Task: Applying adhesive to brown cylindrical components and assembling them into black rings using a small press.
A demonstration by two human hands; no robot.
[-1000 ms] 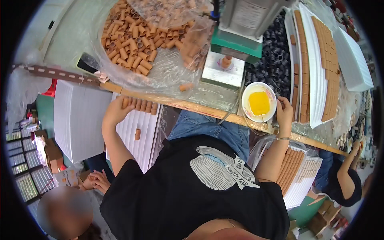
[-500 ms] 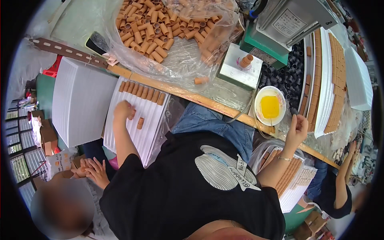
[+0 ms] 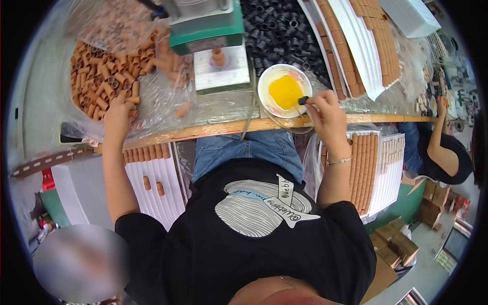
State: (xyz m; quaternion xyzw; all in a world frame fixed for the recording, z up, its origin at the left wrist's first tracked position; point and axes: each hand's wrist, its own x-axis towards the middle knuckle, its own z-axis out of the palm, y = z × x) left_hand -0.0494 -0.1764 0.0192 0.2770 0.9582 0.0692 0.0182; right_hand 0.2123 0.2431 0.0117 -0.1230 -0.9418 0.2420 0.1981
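My left hand (image 3: 119, 113) reaches into the near edge of a pile of short brown tubes (image 3: 104, 76), fingers closed around a brown tube (image 3: 133, 100). My right hand (image 3: 328, 114) pinches a small black plastic collar (image 3: 303, 100) over the right rim of a white bowl (image 3: 263, 91). Something bright yellow (image 3: 285, 92) fills the middle of that bowl. On a white ridged tray (image 3: 165, 206) below the table's left side lie a row of brown tubes (image 3: 147, 153) and two separate capped ones (image 3: 153, 185). Whether the collar touches the yellow stuff cannot be told.
A press with a green body (image 3: 207, 41) has a metal block (image 3: 221, 76) bearing an upright brown piece. Black collars (image 3: 282, 33) are heaped behind the bowl. Filled trays (image 3: 363, 173) stand right; a wooden edge (image 3: 223, 127) borders the table. A person (image 3: 439, 147) sits at far right.
My left hand has left the tray for the tube pile, and a second separate tube now lies on the tray. The right hand has brought a black collar over the bowl's rim. The view has shifted.
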